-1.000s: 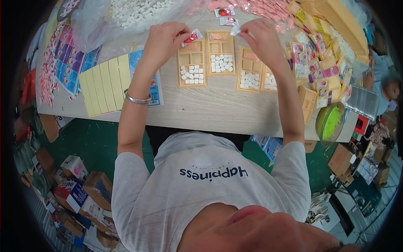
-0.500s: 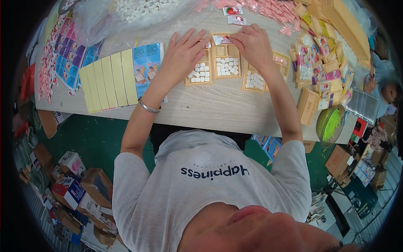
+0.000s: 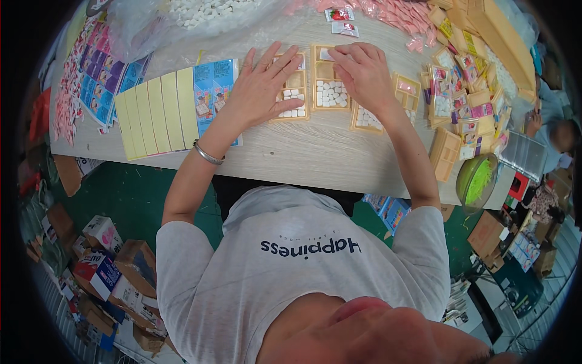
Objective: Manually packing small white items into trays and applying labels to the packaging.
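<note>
One pale table [image 3: 291, 145] carries the trays, with both hands over its far half. The left hand [image 3: 260, 88] is spread wide, palm down and fingers apart, across part of the left tray [image 3: 295, 80]; whether it presses on that tray cannot be told. The right hand [image 3: 364, 73] is half curled, fingertips at the far compartment of the middle tray [image 3: 325, 71], on or just above a white sachet [image 3: 325, 54]; whether they pinch it cannot be told. The middle tray lies between the hands, just beside the left tray. Two more trays [image 3: 412, 90] lie about the right forearm, partly hidden. Two loose sachets [image 3: 345, 29] lie beyond the right hand. White cubes [image 3: 331, 94] fill the middle tray's near compartment
</note>
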Demonstrator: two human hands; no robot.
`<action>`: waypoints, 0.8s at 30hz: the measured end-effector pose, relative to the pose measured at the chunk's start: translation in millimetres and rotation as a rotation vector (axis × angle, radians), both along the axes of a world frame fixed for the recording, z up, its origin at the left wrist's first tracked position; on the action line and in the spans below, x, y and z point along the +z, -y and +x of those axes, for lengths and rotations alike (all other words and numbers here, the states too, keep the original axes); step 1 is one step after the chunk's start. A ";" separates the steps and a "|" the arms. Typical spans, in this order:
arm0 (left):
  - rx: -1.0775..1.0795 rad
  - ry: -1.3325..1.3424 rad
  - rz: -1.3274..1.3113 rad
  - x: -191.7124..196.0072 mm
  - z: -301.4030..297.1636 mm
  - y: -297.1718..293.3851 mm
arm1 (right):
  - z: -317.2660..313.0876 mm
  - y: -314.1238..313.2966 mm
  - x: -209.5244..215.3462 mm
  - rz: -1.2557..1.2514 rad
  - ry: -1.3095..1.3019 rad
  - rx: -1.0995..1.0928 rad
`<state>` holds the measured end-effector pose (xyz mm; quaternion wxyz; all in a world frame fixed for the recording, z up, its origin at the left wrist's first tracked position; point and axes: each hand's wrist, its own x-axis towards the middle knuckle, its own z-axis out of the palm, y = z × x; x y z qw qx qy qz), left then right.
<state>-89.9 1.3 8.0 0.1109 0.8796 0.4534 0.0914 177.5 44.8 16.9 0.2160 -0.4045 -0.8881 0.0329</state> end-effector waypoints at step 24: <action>0.160 0.186 0.225 1.7 69.5 -43.1 | 5.3 -19.0 -16.8 0.030 0.039 -0.097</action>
